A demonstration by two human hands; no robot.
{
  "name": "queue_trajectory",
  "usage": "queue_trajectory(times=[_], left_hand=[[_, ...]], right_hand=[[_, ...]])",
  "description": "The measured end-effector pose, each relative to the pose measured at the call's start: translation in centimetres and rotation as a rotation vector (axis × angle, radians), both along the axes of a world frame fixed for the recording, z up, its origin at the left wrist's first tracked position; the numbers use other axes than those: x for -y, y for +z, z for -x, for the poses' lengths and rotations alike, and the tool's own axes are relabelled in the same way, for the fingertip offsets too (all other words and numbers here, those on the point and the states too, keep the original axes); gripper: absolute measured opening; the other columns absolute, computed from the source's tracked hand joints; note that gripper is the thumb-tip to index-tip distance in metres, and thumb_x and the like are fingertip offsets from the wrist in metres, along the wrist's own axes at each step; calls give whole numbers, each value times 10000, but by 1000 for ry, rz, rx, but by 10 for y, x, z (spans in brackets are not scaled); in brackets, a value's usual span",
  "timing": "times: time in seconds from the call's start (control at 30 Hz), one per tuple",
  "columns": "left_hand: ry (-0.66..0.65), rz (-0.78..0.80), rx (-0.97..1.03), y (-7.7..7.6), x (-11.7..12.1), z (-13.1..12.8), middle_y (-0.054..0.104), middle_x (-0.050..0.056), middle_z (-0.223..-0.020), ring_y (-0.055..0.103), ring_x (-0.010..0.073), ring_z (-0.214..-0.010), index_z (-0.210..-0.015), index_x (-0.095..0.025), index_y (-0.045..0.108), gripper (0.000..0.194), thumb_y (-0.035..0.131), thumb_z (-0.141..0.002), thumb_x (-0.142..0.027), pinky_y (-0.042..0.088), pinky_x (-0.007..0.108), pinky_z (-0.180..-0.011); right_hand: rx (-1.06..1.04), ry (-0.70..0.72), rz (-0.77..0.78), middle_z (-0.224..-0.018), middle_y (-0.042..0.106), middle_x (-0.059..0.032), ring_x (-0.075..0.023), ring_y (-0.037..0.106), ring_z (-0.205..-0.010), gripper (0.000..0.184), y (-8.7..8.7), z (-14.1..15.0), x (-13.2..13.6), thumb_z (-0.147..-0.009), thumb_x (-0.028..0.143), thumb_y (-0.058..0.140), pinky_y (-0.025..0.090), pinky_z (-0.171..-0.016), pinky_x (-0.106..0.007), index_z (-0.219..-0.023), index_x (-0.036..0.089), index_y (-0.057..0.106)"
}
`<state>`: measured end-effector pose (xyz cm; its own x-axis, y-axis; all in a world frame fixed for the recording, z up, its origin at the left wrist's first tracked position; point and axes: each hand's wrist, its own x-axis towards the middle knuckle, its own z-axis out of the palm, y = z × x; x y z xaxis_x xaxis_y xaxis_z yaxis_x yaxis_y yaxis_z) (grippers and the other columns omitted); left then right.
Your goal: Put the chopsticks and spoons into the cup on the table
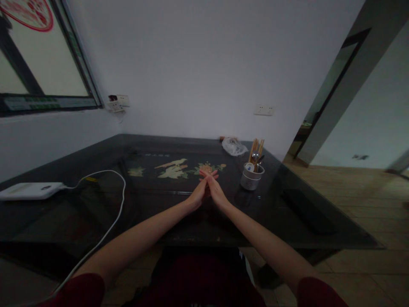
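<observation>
My left hand (198, 195) and my right hand (217, 192) meet above the middle of the dark glossy table (147, 198). Their fingers are stretched out and cross or touch at the tips, forming a peak. No object shows in either hand; the space between the palms is partly hidden. Just beyond the fingertips lies a flower picture (204, 168) on the tabletop. Nearest on the right stands a grey utensil pot (250, 181) holding chopsticks (261, 146) and spoons (255, 156).
A crumpled clear plastic bag (234, 147) lies by the wall. On the right is a flat black object (308, 211). At the left, a white power bank-like device (32, 191) has a white cable (123, 192) running toward me. Wall sockets (264, 110) are behind.
</observation>
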<state>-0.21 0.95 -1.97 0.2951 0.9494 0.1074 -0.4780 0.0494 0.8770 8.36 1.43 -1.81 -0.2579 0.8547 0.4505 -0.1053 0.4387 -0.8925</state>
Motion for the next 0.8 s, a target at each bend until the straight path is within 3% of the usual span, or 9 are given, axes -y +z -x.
queue_trajectory(times=[0.2, 0.43, 0.8], left_hand=[[-11, 20, 19, 3, 4, 0, 515, 61, -1350, 528, 221, -1177, -1292, -271, 516, 426, 409, -911, -430, 382, 351, -1015], [26, 48, 0, 7, 4, -1, 546, 78, -1317, 543, 230, -1164, -1258, -242, 555, 417, 404, -910, -414, 419, 357, -982], [36, -57, -73, 4, 0, -2, 613, 94, -1227, 576, 244, -1110, -1220, -215, 581, 434, 412, -891, -442, 457, 367, -927]], right_hand=[[-27, 7, 16, -1327, 532, -36, -233, 431, -1282, 548, 0, 0, 1, -851, 634, 371, 325, -1076, -442, -1241, 294, 554], [-35, 9, 8, -1285, 570, -48, -232, 493, -1226, 528, -1, 0, -2, -865, 609, 380, 295, -1092, -456, -1236, 281, 564], [-49, -1, -6, -1233, 607, -51, -229, 512, -1204, 539, 4, 0, -1, -862, 618, 371, 346, -1066, -439, -1214, 273, 589]])
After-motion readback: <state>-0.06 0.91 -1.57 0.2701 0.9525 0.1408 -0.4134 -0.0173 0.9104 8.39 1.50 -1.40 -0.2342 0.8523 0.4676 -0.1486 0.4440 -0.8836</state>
